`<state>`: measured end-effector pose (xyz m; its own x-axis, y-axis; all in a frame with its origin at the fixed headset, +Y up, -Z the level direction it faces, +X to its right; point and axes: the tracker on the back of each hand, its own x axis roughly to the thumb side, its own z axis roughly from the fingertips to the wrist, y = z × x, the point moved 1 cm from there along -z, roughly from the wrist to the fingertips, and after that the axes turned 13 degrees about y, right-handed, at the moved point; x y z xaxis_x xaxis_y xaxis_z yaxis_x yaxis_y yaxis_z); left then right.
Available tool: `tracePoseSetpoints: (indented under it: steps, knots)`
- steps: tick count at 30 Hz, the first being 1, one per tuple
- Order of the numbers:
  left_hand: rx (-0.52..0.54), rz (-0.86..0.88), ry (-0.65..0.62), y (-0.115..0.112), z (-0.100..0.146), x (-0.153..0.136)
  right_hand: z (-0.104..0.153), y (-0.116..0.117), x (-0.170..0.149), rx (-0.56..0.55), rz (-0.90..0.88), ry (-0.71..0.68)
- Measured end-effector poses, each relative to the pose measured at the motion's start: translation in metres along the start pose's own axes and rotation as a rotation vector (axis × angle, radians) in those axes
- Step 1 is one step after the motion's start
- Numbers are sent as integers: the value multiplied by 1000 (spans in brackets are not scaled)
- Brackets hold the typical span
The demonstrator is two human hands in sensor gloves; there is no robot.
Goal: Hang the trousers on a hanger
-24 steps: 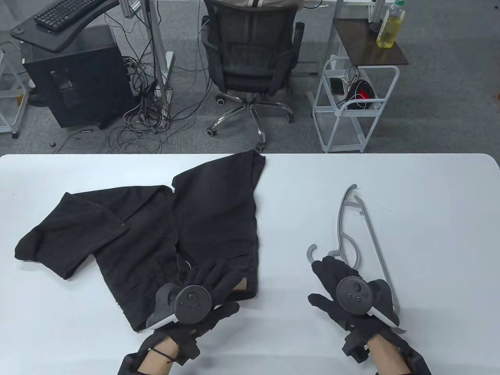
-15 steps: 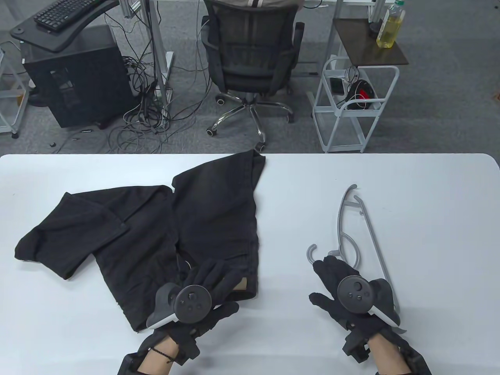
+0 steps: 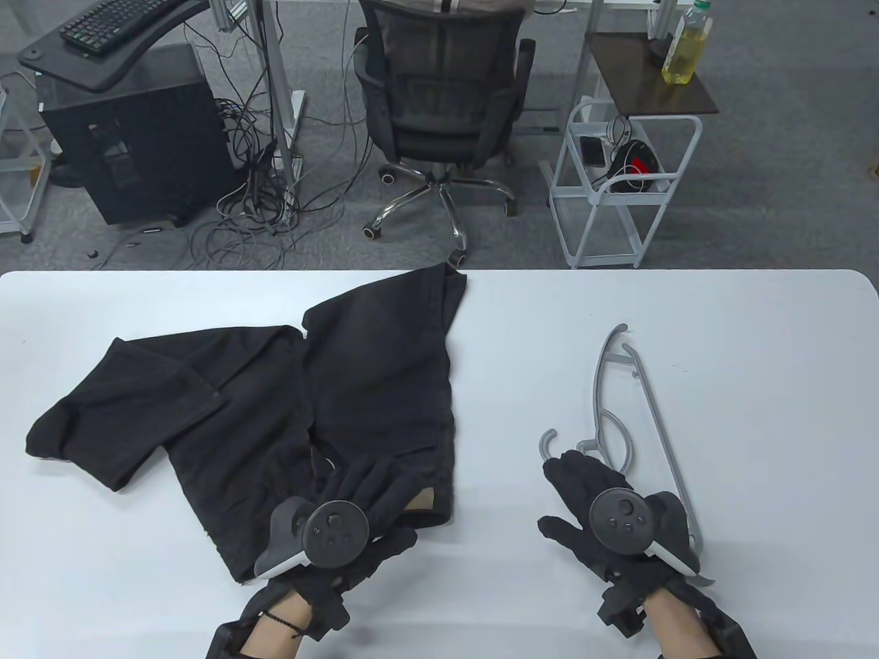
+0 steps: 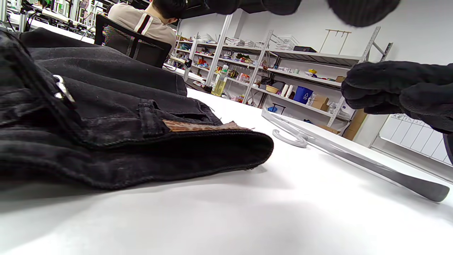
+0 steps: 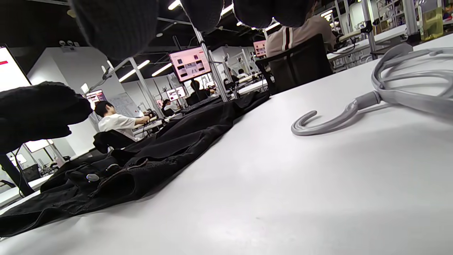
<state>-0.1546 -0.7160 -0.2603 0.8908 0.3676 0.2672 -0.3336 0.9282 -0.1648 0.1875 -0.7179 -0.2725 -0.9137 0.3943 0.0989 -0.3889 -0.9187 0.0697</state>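
Observation:
Black trousers (image 3: 288, 412) lie crumpled on the white table (image 3: 755, 343), waistband toward the near edge, one leg folded to the left. My left hand (image 3: 357, 501) is over the waistband with fingers spread, holding nothing. A grey plastic hanger (image 3: 621, 405) lies flat to the right, its hook (image 3: 547, 443) pointing left. My right hand (image 3: 584, 494) hovers open over the hanger's near part, beside the hook, gripping nothing. The left wrist view shows the waistband (image 4: 198, 141) and the hanger (image 4: 354, 156). The right wrist view shows the hook (image 5: 318, 122) and the trousers (image 5: 159, 156).
Beyond the table's far edge stand an office chair (image 3: 439, 103), a white wire cart (image 3: 618, 178) and a small side table with a bottle (image 3: 687, 48). Bare table surface lies between trousers and hanger and to the far right.
Both hands have shifted very slightly toward the near edge and left. The trousers and the hanger have not moved.

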Motion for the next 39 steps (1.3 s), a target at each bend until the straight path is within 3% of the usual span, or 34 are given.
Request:
tracePoseSetpoints:
  steps: [16,31,39]
  knots:
    - [2,7,19,2,0,-5,-4,-18,-32,-194,-64,207]
    - [10,16,40,5,0,-12,-23,4,-74,-110,-55,479]
    - [16,29,66,8,0,-20,-33,21,-88,-22,123,629]
